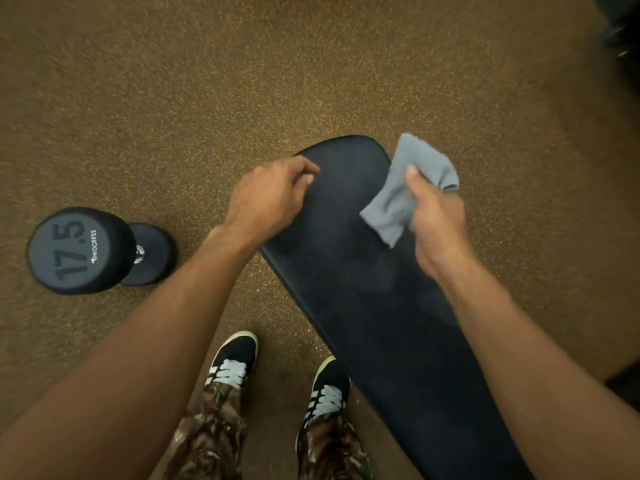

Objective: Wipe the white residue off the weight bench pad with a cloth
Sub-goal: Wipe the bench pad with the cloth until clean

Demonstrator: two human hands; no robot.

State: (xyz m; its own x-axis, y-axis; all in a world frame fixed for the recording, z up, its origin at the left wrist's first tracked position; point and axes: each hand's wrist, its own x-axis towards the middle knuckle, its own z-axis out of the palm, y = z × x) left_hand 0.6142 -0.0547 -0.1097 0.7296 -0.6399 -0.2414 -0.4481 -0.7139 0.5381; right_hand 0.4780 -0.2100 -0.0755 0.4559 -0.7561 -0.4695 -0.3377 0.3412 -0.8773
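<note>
Pad mid-wipe: our right hand pinches cloth, left hand curled loosely at edge; next press cloth flat

Bench pad runs diagonally from frame centre down to lower right, on the floor. Left hand on the pad's upper left edge. Right hand over its upper right edge, gripping the cloth. Dumbbell on floor at left, well apart from pad. Two shoes at lower centre, just left of pad.
</note>
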